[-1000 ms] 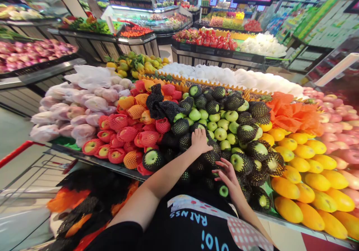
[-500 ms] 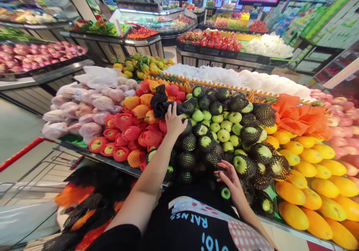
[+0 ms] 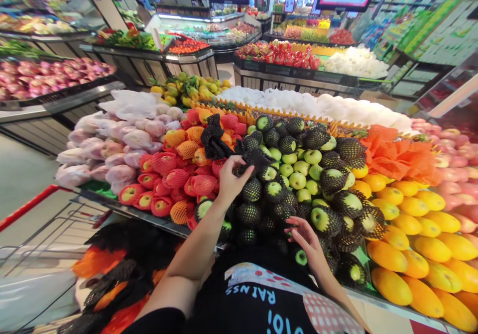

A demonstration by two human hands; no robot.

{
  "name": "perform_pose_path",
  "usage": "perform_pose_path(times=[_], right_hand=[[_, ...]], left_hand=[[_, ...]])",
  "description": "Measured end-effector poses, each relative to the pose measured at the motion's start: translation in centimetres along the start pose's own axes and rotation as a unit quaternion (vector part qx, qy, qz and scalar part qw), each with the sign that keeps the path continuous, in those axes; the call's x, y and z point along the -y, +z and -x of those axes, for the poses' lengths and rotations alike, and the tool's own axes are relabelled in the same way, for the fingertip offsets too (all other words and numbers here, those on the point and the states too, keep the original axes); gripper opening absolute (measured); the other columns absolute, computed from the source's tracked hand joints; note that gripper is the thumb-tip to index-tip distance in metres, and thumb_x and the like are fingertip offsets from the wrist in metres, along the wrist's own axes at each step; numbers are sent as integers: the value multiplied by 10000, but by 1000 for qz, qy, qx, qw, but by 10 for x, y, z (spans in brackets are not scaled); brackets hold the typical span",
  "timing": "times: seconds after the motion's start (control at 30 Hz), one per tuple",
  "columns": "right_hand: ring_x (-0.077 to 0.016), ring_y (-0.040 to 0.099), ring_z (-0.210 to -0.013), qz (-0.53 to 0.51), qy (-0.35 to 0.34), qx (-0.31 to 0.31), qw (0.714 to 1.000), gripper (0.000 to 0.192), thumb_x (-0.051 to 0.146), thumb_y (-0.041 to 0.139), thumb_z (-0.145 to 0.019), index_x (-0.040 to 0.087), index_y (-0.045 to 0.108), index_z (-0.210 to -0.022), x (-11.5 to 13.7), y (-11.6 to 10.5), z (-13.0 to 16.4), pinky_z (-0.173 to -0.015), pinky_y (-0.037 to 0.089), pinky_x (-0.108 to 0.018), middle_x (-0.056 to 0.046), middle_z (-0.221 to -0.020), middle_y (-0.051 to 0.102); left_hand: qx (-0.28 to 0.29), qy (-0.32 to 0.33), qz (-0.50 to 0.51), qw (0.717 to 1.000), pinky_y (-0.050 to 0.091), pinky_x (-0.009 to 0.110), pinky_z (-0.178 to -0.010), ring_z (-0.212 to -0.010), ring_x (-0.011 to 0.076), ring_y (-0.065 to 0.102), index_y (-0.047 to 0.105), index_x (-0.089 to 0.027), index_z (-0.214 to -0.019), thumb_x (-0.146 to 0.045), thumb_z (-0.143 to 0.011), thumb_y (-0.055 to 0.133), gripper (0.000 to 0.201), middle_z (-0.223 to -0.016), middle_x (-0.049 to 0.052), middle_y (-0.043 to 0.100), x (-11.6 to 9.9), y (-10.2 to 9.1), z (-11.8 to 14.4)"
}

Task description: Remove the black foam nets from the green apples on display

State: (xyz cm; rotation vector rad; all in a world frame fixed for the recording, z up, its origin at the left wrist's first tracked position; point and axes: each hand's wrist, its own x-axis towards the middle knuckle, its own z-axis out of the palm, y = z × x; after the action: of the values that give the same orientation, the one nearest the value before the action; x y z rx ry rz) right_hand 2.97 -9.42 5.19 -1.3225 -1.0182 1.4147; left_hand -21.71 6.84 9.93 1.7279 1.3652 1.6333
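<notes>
Left hand pinches a black foam net above the netted green apples on the table. Right hand rests spread low among apples, its fingertips partly hidden.

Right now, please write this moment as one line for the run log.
left hand: grip on black foam net | right hand: open, on netted green apples | display: fruit stand
</notes>
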Motion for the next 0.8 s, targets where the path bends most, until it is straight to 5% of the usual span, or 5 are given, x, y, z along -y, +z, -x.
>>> perform_pose_path(times=[0.2, 0.27, 0.43, 0.6, 0.8], right_hand=[[-301, 652, -1083, -141, 59, 69, 986, 529, 697, 496, -884, 281, 688, -1147, -8, 10, 5, -905, 521, -470, -82, -1194, 697], [-298, 633, -1124, -169, 87, 72, 979, 495, 674, 594, -841, 297, 692, -1146, -13, 12, 8, -967, 493, -478, -63, -1178, 705], [-221, 626, -910, -87, 61, 45, 993, 372, 530, 812, -712, 268, 702, -952, -16, 9, 8, -885, 490, -370, -14, -930, 686], [-156, 525, -719, -49, 14, 48, 998, 322, 505, 809, -725, 244, 636, -799, -2, 3, 3, -706, 452, -275, 19, -766, 577], [-175, 520, -712, -143, 14, 42, 989, 429, 510, 823, -690, 267, 481, -779, 10, 12, 9, -684, 462, -293, 30, -732, 514]], left_hand=[[405, -99, 255, 872, 498, 320, -883, -951, 186, 637, 589, -167, -904, -311, -794, 746, 239, -999, 69, 652, -39, 8, 64], [468, -114, 261, 836, 488, 326, -894, -975, 193, 633, 613, -162, -935, -305, -823, 718, 209, -1013, 79, 661, -45, 11, 82], [450, -170, 236, 844, 472, 303, -851, -974, 188, 609, 580, -183, -1136, -307, -821, 707, 362, -1097, 78, 643, -46, 17, 98], [473, -161, 243, 832, 435, 289, -843, -921, 184, 574, 633, -154, -920, -339, -815, 699, 222, -971, 53, 629, -41, 9, 94], [447, -361, 389, 720, 415, 248, -699, -733, 145, 571, 586, -157, -749, -254, -633, 732, 210, -772, 11, 633, -21, 3, 108]])
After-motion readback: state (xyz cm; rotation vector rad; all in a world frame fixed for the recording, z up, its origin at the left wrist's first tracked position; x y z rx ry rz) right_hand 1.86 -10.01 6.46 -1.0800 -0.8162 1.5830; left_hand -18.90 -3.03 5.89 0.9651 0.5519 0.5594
